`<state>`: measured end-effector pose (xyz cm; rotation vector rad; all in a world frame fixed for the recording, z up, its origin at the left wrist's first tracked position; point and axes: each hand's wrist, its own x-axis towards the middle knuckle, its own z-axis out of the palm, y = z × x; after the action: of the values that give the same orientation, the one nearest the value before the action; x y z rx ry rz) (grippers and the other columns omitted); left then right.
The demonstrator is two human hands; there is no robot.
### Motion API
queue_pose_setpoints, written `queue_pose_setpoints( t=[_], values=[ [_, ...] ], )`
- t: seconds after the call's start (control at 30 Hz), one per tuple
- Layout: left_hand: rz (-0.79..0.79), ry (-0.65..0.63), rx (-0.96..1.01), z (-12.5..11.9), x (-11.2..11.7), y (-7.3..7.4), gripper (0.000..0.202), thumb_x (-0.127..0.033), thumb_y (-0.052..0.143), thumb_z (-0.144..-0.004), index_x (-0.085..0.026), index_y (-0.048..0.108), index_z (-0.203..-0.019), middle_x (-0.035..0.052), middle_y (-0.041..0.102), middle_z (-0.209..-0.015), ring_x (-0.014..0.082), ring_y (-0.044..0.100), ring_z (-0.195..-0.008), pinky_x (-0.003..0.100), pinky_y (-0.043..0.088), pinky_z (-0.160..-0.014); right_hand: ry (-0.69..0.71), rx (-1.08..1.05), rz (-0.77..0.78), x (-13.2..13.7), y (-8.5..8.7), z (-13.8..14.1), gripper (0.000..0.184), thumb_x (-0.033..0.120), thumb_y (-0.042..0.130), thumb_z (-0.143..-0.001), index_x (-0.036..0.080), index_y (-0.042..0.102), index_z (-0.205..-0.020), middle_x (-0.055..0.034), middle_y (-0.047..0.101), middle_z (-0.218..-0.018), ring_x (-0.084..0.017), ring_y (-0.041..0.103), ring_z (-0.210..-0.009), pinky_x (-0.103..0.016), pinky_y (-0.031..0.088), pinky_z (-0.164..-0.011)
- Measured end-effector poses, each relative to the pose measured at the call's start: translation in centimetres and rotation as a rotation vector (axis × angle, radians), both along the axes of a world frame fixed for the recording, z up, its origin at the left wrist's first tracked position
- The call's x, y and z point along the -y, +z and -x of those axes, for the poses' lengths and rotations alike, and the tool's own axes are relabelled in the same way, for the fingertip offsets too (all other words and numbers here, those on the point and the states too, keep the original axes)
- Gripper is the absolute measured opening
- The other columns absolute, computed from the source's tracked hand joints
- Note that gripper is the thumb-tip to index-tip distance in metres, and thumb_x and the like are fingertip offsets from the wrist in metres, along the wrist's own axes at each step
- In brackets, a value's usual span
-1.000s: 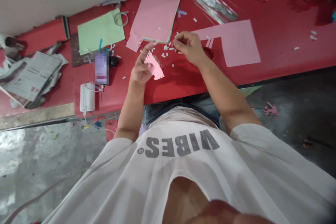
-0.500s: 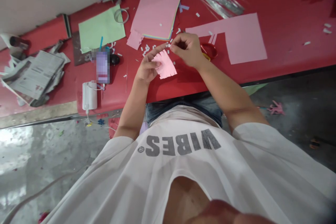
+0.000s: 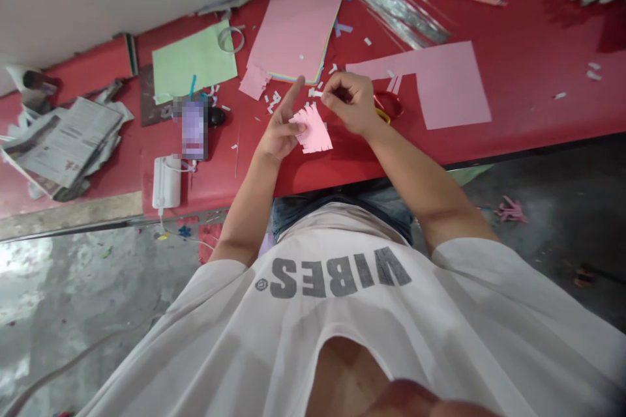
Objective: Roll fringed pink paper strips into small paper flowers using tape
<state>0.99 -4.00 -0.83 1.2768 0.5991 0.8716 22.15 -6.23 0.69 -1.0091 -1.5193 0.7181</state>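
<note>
My left hand (image 3: 280, 133) holds a small piece of pink paper (image 3: 315, 131) with short slits cut along its edges. The thumb presses on the paper while the index finger stretches out away from it. Just right of it, my right hand (image 3: 353, 103) is closed in a pinch on a small white strip (image 3: 317, 94), which sticks out from the fingertips. Red and yellow scissors (image 3: 391, 104) lie partly hidden behind the right hand. Small white scraps (image 3: 274, 100) are scattered around the left hand's fingers.
Beyond the hands lies a stack of coloured paper (image 3: 298, 26). A cut pink sheet (image 3: 452, 85) is at the right. Leftward are a green sheet (image 3: 190, 62), a tape roll (image 3: 231, 40), a phone (image 3: 193, 130), a white power bank (image 3: 167, 182) and newspapers (image 3: 71, 137).
My left index finger has lifted away from the right fingertips and now points up. The white strip shows more clearly in my right hand's pinch. The view has shifted slightly.
</note>
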Motion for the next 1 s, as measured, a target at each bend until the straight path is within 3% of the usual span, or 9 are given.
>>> queue_pose_setpoints(
  t=[0.07, 0.2, 0.43, 0.63, 0.77, 1.0],
  values=[
    [-0.009, 0.01, -0.008, 0.3, -0.1, 0.0, 0.107, -0.062, 0.09, -0.055, -0.035, 0.047, -0.149, 0.0034, 0.072, -0.095, 0.0296, 0.077, -0.088, 0.035, 0.057, -0.068, 0.006, -0.012, -0.004, -0.2, -0.3, 0.0, 0.036, 0.064, 0.063, -0.089, 0.028, 0.063, -0.081, -0.0013, 0.061, -0.077, -0.019, 0.055, -0.069, -0.041, 0.054, -0.073],
    [0.023, -0.108, -0.048, 0.5, 0.1, -0.3, 0.102, -0.06, 0.093, -0.052, -0.03, 0.057, -0.142, 0.0064, 0.077, -0.097, 0.0312, 0.077, -0.082, 0.039, 0.06, -0.066, -0.021, 0.026, 0.001, -1.1, -1.4, 0.3, 0.036, 0.063, 0.065, -0.087, 0.028, 0.061, -0.079, -0.0014, 0.058, -0.077, -0.019, 0.053, -0.069, -0.041, 0.053, -0.072],
    [0.077, -0.129, 0.009, 0.4, -0.1, -0.6, 0.091, -0.046, 0.091, -0.057, -0.024, 0.061, -0.14, 0.0097, 0.078, -0.113, 0.0324, 0.077, -0.093, 0.042, 0.062, -0.078, -0.087, 0.058, -0.01, -1.8, -2.4, 0.7, 0.024, 0.048, 0.065, -0.089, 0.026, 0.061, -0.081, -0.0005, 0.059, -0.076, -0.017, 0.051, -0.067, -0.036, 0.048, -0.065],
    [0.215, -0.105, 0.026, 0.5, 0.2, 0.1, 0.086, -0.026, 0.085, -0.059, -0.016, 0.061, -0.141, 0.0088, 0.08, -0.102, 0.0212, 0.075, -0.076, 0.03, 0.056, -0.071, -0.103, 0.146, 0.032, -1.5, -2.0, 0.6, 0.025, 0.042, 0.069, -0.088, 0.022, 0.061, -0.076, 0.0006, 0.058, -0.068, -0.014, 0.048, -0.061, -0.033, 0.041, -0.059],
    [0.249, -0.119, 0.04, 0.2, 0.3, 0.2, 0.079, -0.019, 0.081, -0.056, -0.014, 0.067, -0.133, 0.0096, 0.08, -0.101, 0.0192, 0.074, -0.075, 0.026, 0.054, -0.068, -0.136, 0.175, 0.046, -1.7, -2.0, 0.5, 0.04, 0.051, 0.072, -0.087, 0.021, 0.056, -0.066, 0.0017, 0.052, -0.063, -0.014, 0.046, -0.06, -0.033, 0.037, -0.059],
    [0.237, -0.102, 0.085, 0.0, 0.2, -0.3, 0.075, -0.026, 0.083, -0.055, -0.017, 0.069, -0.128, 0.0074, 0.078, -0.094, 0.0243, 0.073, -0.079, 0.034, 0.053, -0.076, -0.197, 0.229, 0.023, -2.0, -2.3, 0.1, 0.055, 0.071, 0.075, -0.079, 0.022, 0.053, -0.068, 0.0008, 0.055, -0.068, -0.016, 0.049, -0.067, -0.036, 0.044, -0.069]
  ],
)
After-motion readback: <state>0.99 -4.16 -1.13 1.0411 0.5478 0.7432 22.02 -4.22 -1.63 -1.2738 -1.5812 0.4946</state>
